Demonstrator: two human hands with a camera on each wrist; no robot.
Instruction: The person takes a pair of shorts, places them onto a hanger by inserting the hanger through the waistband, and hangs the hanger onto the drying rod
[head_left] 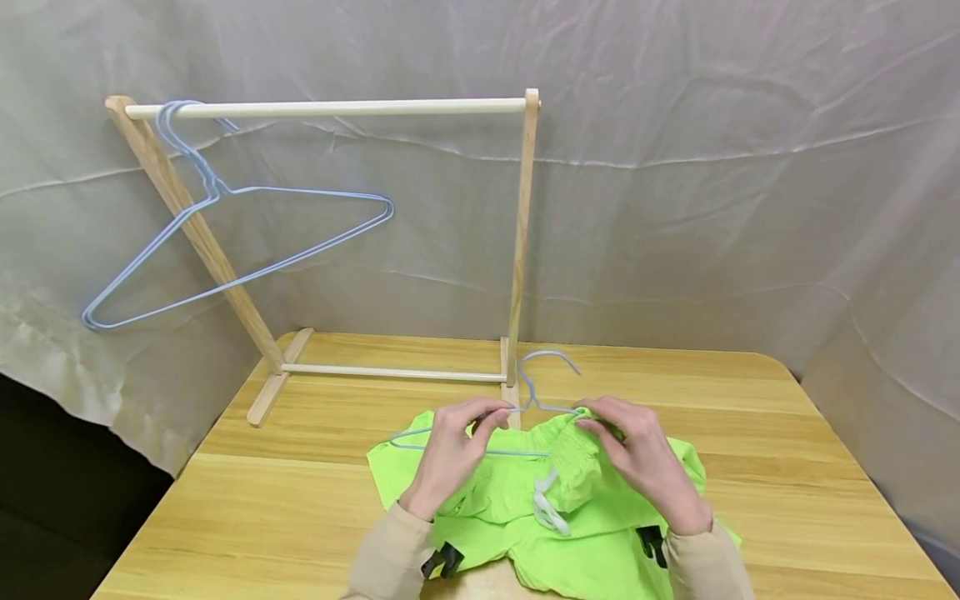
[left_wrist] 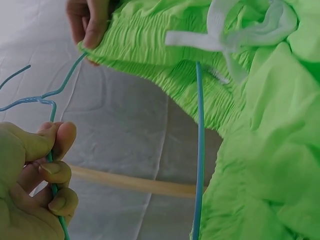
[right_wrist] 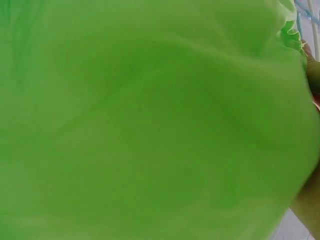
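Note:
Neon green shorts [head_left: 585, 546] with a gathered elastic waist and a white drawstring [head_left: 546, 504] lie on the wooden table. A blue wire hanger [head_left: 529, 390] is partly inside the waistband, its hook pointing away from the person. My left hand [head_left: 452, 450] grips the hanger's left shoulder wire, fingers curled round it in the left wrist view. The right hand [head_left: 637, 454] pinches the waistband's edge at the hanger's right shoulder, whose far end the fabric hides. In the left wrist view the hanger's bottom bar [left_wrist: 200, 150] runs into the waist opening. Green cloth [right_wrist: 150, 125] fills most of the right wrist view.
A wooden rack [head_left: 330, 108] stands at the back left of the table [head_left: 750, 467], with blue hangers [head_left: 300, 254] on its top rail. One rack foot [head_left: 510, 404] lies right behind the held hanger. Grey cloth [head_left: 712, 208] hangs behind the table.

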